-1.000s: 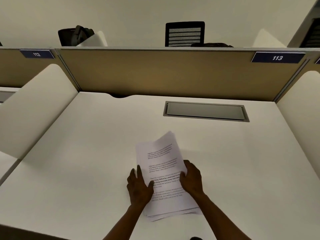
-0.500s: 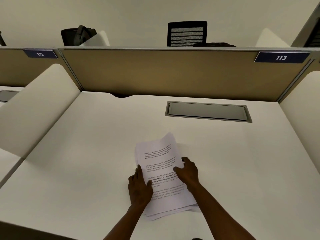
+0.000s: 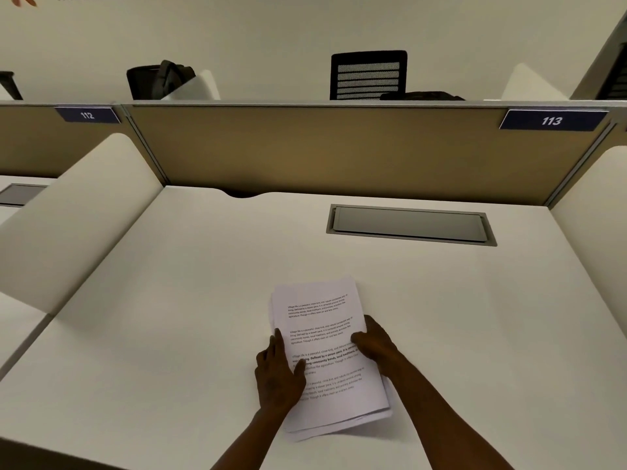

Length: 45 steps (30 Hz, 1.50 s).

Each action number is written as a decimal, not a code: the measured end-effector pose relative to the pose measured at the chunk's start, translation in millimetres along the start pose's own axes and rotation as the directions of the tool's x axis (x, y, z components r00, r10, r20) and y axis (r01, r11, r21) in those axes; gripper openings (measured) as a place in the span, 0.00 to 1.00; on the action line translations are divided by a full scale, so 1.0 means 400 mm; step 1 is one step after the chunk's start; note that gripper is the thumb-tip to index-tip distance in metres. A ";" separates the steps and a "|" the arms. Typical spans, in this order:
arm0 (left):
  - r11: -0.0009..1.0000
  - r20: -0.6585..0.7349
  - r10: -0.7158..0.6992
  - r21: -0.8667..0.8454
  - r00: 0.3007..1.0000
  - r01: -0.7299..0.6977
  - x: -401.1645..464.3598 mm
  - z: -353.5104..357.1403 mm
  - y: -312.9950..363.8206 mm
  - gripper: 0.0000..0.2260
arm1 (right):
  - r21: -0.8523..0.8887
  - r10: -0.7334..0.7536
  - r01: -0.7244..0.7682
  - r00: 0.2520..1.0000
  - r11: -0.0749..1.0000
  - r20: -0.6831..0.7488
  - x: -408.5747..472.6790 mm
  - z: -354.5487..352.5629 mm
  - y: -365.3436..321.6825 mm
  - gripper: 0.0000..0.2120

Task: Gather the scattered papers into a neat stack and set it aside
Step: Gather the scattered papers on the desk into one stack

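Observation:
A stack of printed white papers [image 3: 322, 320] lies on the white desk [image 3: 169, 300], near its front middle, turned a little to the left. The lower sheets stick out slightly at the near edge. My left hand [image 3: 278, 374] grips the stack's left side with the thumb on the top page. My right hand [image 3: 375, 347] holds the right side, fingers curled over the edge. Both hands clasp the stack from opposite sides.
A grey cable hatch [image 3: 410, 224] is set into the desk at the back right. A tan partition [image 3: 322, 147] with the labels 112 and 113 closes the back. Curved white side dividers [image 3: 74, 212] flank the desk. A black chair [image 3: 368, 74] stands beyond.
My right hand has slid up the right edge of the stack, and the sheets sit closer together. The stack stays in the same place on the desk.

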State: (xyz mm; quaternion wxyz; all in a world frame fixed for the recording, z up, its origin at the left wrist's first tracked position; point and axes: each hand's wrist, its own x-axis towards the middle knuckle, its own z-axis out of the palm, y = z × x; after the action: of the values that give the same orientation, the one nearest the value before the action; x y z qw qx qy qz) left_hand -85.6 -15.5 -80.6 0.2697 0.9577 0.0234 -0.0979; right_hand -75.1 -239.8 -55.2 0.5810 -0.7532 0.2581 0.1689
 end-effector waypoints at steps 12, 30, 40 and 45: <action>0.714 0.141 -0.162 -0.667 0.977 0.215 0.056 -0.097 0.060 0.42 | 0.359 -0.215 0.169 0.973 0.918 0.089 -0.080 -0.047 -0.009 0.26; 0.591 0.436 -0.091 -0.700 0.895 0.401 0.060 -0.058 0.070 0.28 | 0.217 0.027 -0.017 0.999 0.976 -0.045 -0.059 -0.051 0.054 0.18; 0.747 0.304 -0.137 -0.593 0.943 0.300 0.064 -0.052 0.089 0.36 | 0.374 0.103 -0.050 0.987 0.926 -0.122 -0.031 -0.034 0.044 0.22; 0.820 0.299 -0.161 -0.490 0.940 0.296 0.065 -0.048 0.095 0.41 | 0.315 0.156 -0.078 0.961 0.946 -0.230 -0.028 -0.020 0.053 0.22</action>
State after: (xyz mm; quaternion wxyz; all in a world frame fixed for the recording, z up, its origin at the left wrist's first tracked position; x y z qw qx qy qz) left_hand -52.9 -38.1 -50.3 0.5092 0.8169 0.1317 -0.2366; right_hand -97.1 -249.3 -63.4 0.6411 -0.6536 0.3970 0.0647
